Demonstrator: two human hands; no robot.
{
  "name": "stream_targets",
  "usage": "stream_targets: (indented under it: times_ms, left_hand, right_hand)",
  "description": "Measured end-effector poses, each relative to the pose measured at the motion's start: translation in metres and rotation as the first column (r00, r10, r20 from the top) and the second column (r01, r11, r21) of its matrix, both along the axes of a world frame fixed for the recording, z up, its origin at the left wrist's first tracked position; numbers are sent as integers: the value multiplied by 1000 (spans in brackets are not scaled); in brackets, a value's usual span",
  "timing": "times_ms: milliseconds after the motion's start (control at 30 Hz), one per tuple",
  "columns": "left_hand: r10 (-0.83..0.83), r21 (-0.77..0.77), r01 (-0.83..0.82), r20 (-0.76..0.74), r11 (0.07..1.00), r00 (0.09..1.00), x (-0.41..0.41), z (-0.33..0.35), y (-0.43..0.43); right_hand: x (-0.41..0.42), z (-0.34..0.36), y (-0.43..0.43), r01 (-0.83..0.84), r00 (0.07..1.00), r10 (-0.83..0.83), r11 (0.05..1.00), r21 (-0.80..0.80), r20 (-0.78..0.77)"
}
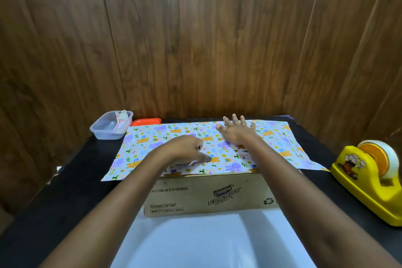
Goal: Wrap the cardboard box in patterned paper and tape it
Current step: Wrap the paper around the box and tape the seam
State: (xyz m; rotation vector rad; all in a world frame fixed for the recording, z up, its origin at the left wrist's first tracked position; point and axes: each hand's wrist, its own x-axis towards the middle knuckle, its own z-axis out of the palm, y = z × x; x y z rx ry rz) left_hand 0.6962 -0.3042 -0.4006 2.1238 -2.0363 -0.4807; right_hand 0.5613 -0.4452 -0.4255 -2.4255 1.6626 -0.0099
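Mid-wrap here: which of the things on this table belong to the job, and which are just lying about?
For the job:
cardboard box
patterned paper draped over it
yellow tape dispenser
left hand and right hand, both on the paper

Lying about:
clear plastic tub
orange lid

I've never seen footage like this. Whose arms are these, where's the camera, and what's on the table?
No machine here: a person wears a camera on the head, looking down at their own arms. The right hand lies flat on the patterned paper, spread over a cardboard box. The left hand has curled fingers touching the paper; whether it pinches anything is unclear. A yellow tape dispenser stands to the right; a clear tub and orange lid sit far left.
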Motion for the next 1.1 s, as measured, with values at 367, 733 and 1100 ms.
stream_targets:
  times_ms: [367, 733, 1100]
  left_hand:
    - [157, -34, -153, 214, 988, 964, 20, -28, -66]
    - [646, -50, -650, 199, 758, 737, 40, -28, -15]
    - [186, -68, -175, 208, 982, 960, -10, -38, -17]
  right_hand:
    - [-1, -2, -3, -29, 999, 29, 1000, -5, -13]
    - [-2, 0, 2, -35, 999, 35, 999, 2, -3]
    - [-9, 2, 9, -196, 981, 196, 981, 0, -1]
